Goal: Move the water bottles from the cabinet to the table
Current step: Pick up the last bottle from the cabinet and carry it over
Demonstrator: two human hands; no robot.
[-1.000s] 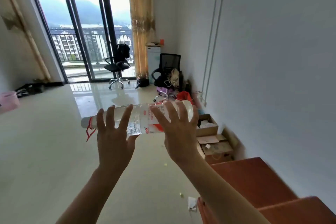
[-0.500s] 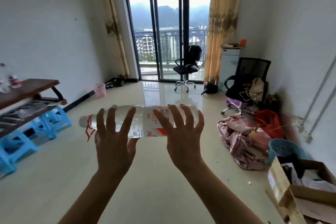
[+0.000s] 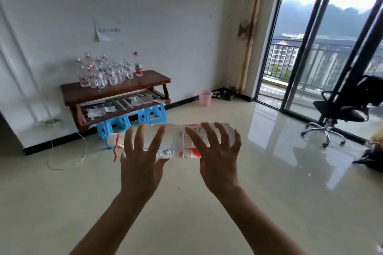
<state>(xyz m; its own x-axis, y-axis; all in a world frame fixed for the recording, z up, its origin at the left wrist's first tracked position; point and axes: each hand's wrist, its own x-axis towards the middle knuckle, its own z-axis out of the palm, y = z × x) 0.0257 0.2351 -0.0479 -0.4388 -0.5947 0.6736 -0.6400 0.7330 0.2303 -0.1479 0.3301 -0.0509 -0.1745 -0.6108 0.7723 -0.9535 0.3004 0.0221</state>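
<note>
Head view, water bottle [image 3: 176, 141] held sideways in mid-air near centre, gripped by left hand [image 3: 141, 163] and right hand [image 3: 217, 161], fingers spread and wrapped over it, table [image 3: 124, 86] with more bottles [image 3: 103, 72] far left

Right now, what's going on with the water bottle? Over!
Holding water bottle sideways, cap left: left hand and right hand. Ahead, wooden table, not reached. On floor near it, white cable.

Print on the water bottle [image 3: 175, 136] and wall notice [image 3: 107, 32] is blurred.
</note>
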